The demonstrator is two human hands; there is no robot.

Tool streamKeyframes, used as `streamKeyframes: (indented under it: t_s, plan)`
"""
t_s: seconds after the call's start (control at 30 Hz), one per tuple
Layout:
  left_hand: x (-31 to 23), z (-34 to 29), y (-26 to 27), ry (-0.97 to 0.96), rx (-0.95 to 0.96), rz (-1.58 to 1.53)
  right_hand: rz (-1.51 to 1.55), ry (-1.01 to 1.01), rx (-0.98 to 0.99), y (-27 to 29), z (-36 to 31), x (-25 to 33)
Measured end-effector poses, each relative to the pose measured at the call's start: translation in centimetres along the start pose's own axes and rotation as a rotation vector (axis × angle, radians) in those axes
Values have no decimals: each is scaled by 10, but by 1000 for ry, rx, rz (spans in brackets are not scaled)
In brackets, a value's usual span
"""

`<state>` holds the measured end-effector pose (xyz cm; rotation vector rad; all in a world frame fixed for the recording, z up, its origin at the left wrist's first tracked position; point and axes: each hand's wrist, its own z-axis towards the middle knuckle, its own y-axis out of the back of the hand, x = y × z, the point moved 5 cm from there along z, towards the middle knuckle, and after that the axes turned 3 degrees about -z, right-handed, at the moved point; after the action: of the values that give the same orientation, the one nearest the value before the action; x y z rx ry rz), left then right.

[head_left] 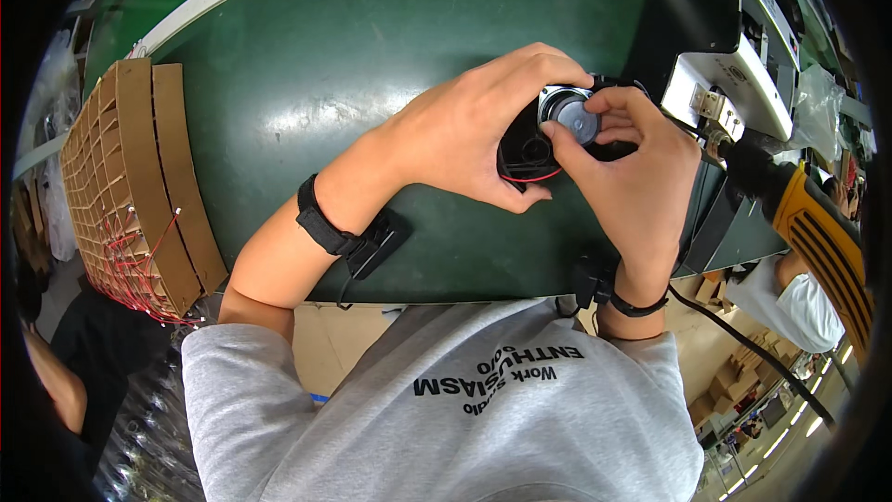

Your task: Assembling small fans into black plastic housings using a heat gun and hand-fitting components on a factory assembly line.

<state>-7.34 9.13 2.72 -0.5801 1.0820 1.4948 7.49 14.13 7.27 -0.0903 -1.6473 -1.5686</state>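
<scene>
Two hands busy over the right half of the counter (307,84): my left grip (478,125) is wrapped round the black housing (522,151), my right grip (643,158) pinches the round grey part (578,119) at the housing's far right. Can't tell if it's seated. Best I brace the housing, hold the part square, go gently, mind the red wire (534,178) on the near side.

The disc (580,123) is grey (the casing (520,151) black), the tabletop (316,46) green.
</scene>
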Motion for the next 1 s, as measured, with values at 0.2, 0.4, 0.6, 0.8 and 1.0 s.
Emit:
streamKeyframes:
  t_s: [0.2,0.4,0.6,0.8,1.0]
  plan:
    - [-1,1,0,7,5,-1,-6,-5,-9,0,-1,-1]
    - [-2,1,0,-9,3,2,8,-12,-26,-1,-1,-1]
    - [-4,0,-1,-14,-2,0,-7,17,-33,1,-2,0]
    - [-5,1,-1,24,43,5,-1,67,-65,0,-2,-1]
    - [-6,2,0,2,50,16,112,107,-70,23,-18,13]
